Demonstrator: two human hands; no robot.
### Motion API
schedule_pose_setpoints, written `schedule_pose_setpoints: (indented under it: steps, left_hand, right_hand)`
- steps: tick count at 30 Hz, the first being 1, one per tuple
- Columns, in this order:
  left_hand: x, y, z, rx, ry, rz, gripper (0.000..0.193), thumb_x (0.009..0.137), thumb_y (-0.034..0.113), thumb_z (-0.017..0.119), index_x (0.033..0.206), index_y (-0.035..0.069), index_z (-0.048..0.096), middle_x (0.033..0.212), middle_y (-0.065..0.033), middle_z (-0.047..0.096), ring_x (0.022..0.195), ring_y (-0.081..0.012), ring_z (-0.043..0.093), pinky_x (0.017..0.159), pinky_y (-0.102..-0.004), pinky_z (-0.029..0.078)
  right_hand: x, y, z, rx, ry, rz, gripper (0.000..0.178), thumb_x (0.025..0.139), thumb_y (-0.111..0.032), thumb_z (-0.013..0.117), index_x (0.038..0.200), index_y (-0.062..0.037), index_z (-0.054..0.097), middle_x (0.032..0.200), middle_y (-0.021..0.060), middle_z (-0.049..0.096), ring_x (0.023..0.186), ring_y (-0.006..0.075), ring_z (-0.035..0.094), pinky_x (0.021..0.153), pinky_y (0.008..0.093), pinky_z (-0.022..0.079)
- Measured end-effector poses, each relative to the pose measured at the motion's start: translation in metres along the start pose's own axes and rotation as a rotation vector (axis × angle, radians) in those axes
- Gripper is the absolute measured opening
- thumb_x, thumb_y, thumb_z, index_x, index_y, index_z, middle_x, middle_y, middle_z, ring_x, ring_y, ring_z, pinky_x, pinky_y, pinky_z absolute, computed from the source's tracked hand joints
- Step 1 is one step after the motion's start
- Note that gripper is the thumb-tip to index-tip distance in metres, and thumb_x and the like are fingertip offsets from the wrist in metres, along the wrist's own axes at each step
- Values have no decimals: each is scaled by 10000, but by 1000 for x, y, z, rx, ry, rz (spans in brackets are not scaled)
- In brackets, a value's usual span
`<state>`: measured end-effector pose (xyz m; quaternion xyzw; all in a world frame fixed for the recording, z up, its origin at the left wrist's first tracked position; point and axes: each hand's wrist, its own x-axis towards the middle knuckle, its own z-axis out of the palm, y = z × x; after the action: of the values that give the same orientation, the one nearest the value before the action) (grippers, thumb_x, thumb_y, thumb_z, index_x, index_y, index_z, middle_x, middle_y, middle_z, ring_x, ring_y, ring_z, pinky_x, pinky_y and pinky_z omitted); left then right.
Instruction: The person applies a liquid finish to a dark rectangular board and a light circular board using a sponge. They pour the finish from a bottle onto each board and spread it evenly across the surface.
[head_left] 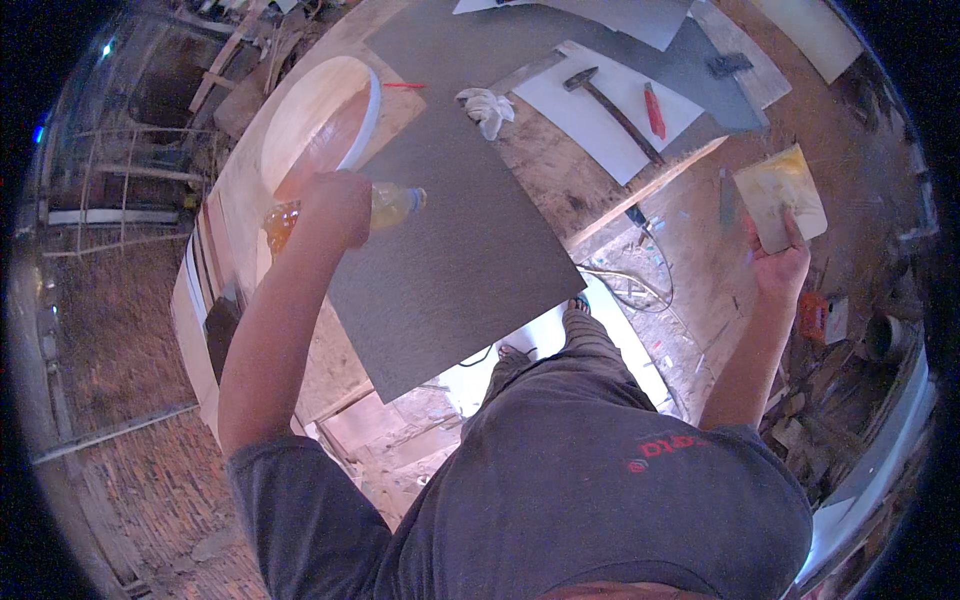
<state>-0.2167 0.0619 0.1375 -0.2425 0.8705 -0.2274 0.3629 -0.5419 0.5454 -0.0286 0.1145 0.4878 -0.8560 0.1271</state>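
My left hand (pixel 337 208) is wrapped round a clear plastic bottle (pixel 400 206) with yellow-amber liquid in it. The bottle lies nearly level above a dark grey sheet (pixel 460 270), its capped-looking end pointing right; whether a cap is on I cannot tell. Off to the right, away from the table, my right hand (pixel 780 265) grips a thin square plate (pixel 785 195) by its lower edge, thumb and fingers on it. Yellowish smears cover the plate's face. Just beyond my left hand stands a round wooden piece (pixel 320 125) with a white rim.
A hammer (pixel 615 115) and a red-handled cutter (pixel 654 110) lie on a white sheet (pixel 570 120) at the table's far right. Nearby are a crumpled white cloth (pixel 488 110) and a thin red stick (pixel 404 86). A cable (pixel 650 285) loops on the littered floor.
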Motion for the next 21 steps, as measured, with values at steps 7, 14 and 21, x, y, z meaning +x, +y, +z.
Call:
schedule_pose_setpoints:
  steps: [7,14,21]
  left_hand:
    - [32,30,-51,66,-31,5,303,674,141,843,970,104,794,1001,-105,780,990,-271,749,852,-415,580]
    - [53,41,-69,139,-32,52,310,681,114,844,985,101,790,1003,-113,782,965,-277,757,820,-430,591]
    - [57,42,-75,111,-68,20,366,657,132,890,1004,98,778,1021,-108,781,1019,-270,747,844,-443,583]
  right_hand:
    - [16,-17,-41,-65,90,56,379,1011,-158,597,1378,-72,558,1336,95,638,1211,280,633,910,473,586]
    - [31,-13,-66,73,150,91,381,1011,-164,612,1375,-65,558,1332,90,632,1199,277,633,902,455,585]
    - [20,-23,-38,17,201,112,375,1010,-156,614,1364,-49,557,1328,102,631,1189,283,642,889,453,599]
